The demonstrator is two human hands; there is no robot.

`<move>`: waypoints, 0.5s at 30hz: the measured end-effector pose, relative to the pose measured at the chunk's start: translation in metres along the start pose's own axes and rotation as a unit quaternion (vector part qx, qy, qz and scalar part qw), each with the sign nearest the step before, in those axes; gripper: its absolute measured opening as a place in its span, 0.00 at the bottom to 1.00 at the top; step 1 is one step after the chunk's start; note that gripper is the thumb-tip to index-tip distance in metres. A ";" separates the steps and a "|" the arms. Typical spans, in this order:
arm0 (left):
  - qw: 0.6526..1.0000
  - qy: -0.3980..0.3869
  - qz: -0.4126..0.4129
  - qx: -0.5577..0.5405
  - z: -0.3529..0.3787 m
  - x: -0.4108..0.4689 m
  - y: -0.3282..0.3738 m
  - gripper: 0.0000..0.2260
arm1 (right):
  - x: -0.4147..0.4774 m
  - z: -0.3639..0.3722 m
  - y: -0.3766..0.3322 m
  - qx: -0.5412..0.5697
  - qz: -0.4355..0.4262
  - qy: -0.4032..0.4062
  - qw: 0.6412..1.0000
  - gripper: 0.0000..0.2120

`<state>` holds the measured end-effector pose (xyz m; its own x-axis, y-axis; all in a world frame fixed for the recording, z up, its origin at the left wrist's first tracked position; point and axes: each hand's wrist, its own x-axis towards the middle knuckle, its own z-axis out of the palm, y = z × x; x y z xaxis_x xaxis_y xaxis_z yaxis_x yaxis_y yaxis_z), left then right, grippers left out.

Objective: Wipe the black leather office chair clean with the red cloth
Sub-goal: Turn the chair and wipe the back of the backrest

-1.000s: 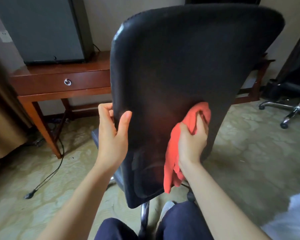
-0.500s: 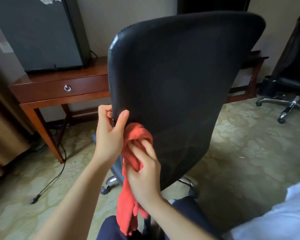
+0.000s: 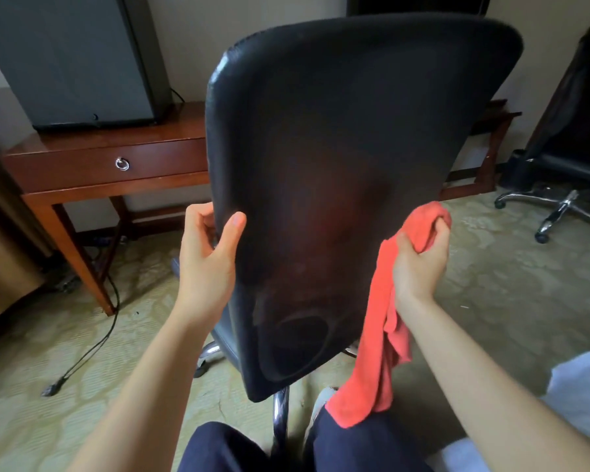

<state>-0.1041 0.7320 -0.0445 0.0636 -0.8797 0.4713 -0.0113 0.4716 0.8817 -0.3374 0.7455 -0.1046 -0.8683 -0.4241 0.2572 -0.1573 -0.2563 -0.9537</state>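
The back of the black leather office chair [image 3: 348, 158] fills the middle of the head view, its rear side facing me. My left hand [image 3: 208, 257] grips the backrest's left edge, thumb on the rear face and fingers curled round the rim. My right hand [image 3: 419, 260] holds the red cloth [image 3: 382, 335] bunched against the backrest's right edge. The cloth's loose end hangs down to my knee. The chair's chrome post [image 3: 280, 417] shows below the backrest; the seat is mostly hidden.
A wooden desk [image 3: 92, 158] with a ring-pull drawer stands behind on the left, a dark cabinet [image 3: 72, 59] on top of it. A black cable [image 3: 92, 342] trails over the carpet. Another office chair [image 3: 566, 165] stands at the right. White fabric [image 3: 583, 396] lies at the lower right.
My right hand swept the red cloth across the backrest, from the right side to the left edge half a second ago and back to the right edge now. The left hand kept its grip.
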 end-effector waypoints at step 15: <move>0.998 -0.061 -0.027 0.006 -0.003 0.003 -0.006 0.05 | -0.106 0.036 0.004 -0.099 -0.044 -0.146 0.983 0.19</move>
<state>-0.1010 0.7269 -0.0484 -0.0569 -0.9052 0.4211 -0.0227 0.4228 0.9059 -0.2290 0.7582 -0.1299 -0.6800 -0.6466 0.3456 -0.3389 -0.1408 -0.9302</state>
